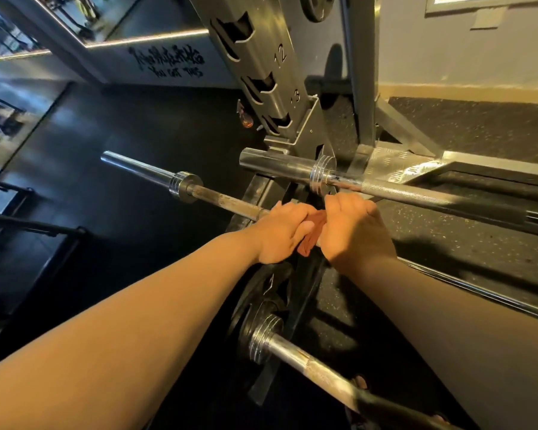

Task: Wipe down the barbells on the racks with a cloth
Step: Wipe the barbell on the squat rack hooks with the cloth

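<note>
The barbell (224, 200) lies just below the numbered rack upright (277, 88). Its long axis runs from the chrome sleeve (137, 169) at left, past the hands, down to the right. It looks heavy and rigid, and the rust-spotted shaft is likely grippier than the slick sleeve. The left hand (280, 234) curls over the shaft, with its thumb laid on the cloth (312, 231). The cloth is soft and limp, bunched round the bar below the upright. The right hand (351, 231) wraps it, fingers together and curled. It would best be held wrapped round the shaft.
</note>
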{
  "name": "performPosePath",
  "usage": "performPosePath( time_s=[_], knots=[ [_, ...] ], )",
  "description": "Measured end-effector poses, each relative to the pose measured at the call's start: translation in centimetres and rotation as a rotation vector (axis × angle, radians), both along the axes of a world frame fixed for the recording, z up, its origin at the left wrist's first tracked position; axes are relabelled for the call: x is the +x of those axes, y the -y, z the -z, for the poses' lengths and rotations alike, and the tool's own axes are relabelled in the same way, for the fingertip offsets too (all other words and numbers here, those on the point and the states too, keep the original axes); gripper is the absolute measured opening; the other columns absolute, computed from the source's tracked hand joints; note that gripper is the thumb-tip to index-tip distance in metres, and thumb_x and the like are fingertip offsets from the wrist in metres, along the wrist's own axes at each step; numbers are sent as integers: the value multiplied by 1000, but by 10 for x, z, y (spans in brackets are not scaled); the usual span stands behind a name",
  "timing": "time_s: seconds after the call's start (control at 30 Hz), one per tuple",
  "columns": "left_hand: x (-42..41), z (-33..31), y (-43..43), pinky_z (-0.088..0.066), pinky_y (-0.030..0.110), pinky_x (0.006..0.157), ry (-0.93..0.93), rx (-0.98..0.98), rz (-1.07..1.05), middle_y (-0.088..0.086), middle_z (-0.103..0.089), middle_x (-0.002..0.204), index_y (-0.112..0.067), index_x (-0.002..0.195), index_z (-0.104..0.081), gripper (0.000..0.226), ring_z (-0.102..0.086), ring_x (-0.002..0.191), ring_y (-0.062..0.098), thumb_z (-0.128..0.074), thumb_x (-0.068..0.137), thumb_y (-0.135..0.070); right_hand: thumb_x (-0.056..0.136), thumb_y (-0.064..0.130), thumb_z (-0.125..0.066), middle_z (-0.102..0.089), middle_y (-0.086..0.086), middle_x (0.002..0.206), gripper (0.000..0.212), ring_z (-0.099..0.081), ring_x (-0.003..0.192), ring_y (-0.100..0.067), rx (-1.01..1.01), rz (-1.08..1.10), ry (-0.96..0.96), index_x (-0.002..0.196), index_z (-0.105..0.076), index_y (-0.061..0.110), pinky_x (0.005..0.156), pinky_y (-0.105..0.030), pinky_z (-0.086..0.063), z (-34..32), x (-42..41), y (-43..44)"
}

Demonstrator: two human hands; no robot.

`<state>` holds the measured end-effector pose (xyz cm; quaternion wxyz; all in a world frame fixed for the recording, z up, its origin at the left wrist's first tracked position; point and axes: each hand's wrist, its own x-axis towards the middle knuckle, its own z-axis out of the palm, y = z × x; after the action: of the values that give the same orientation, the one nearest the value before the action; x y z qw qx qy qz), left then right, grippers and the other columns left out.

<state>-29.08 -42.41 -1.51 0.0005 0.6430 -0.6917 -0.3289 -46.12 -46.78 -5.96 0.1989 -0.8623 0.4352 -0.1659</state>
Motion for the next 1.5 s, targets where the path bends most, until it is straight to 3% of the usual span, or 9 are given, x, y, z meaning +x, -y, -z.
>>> performPosePath(
  time_s=[0.33, 0.5, 0.63, 0.8, 0.97, 1.07, 1.17, 1.33, 1.5],
  knots=[
    [24, 7, 11, -42, 55, 106, 304, -75, -423, 3, -61, 111, -20, 111, -56, 26, -57, 108, 26, -49, 98, -42, 92, 23, -47, -52, -3, 91, 3, -47, 80, -17, 99, -7, -117, 92, -44, 23, 80, -36, -46, -15, -50, 2],
    [-13, -10, 22, -44, 42, 94, 308, 109, -307, 8, -55, 112, -21, 108, -48, 15, -53, 98, 22, -38, 108, -32, 85, 30, -47, -55, -6, 106, 45, -51, 95, -23, 95, 40, -113, 126, -52, 12, 94, -40, -43, -10, -43, 3],
    [-62, 3, 10, -37, 45, 99, 352, -52, -301, 4, -54, 108, -20, 105, -52, 18, -51, 105, 25, -37, 107, -30, 83, 38, -39, -54, -6, 106, 39, -51, 98, -24, 73, 80, -87, 110, -54, 15, 92, -40, -43, -9, -40, 5],
    [-98, 36, -12, -40, 43, 96, 136, -298, -415, -9, -59, 106, -29, 117, -62, 47, -49, 106, 18, -29, 99, -57, 92, 43, -29, -55, -6, 105, 39, -52, 97, -23, 19, 108, -60, 100, -56, 16, 88, -37, -45, -8, -42, 5],
    [-90, 39, -25, -42, 47, 98, 32, -351, -437, -4, -52, 107, -26, 119, -58, 46, -47, 111, 28, -17, 107, -44, 94, 35, -35, -56, -11, 119, 42, -55, 108, -27, 39, 121, -14, 116, -58, 8, 94, -38, -49, -10, -45, 4],
    [-96, 33, -24, -42, 56, 102, 34, -331, -470, -6, -47, 110, -24, 117, -57, 40, -45, 119, 32, -21, 109, -40, 95, 36, -43, -32, -19, 157, 68, -31, 148, -32, -9, 121, -166, 152, -34, 0, 121, -47, -29, -13, -66, 1],
    [-99, 32, -26, -44, 55, 101, 35, -385, -504, -10, -40, 109, -23, 118, -56, 39, -45, 121, 31, -22, 107, -38, 95, 41, -50, -17, -21, 164, 79, -13, 155, -34, -56, 83, -291, 158, -23, 0, 126, -49, -3, -11, -84, -6],
    [-124, 38, -26, -36, 53, 108, -11, -411, -607, -2, -51, 115, -20, 119, -59, 41, -44, 123, 33, -24, 104, -37, 102, 39, -36, 7, -26, 167, 79, 6, 156, -38, 24, 50, -324, 160, -4, -4, 127, -52, -6, -7, -74, -4],
    [-121, 32, -43, -19, 42, 124, -28, -390, -374, -4, -48, 133, -25, 132, -51, 36, -32, 142, 24, -27, 108, -38, 102, 48, -20, 21, -22, 166, 80, 19, 155, -34, 95, 57, -342, 159, 8, 0, 127, -50, 1, -7, -75, -1]
  ],
)
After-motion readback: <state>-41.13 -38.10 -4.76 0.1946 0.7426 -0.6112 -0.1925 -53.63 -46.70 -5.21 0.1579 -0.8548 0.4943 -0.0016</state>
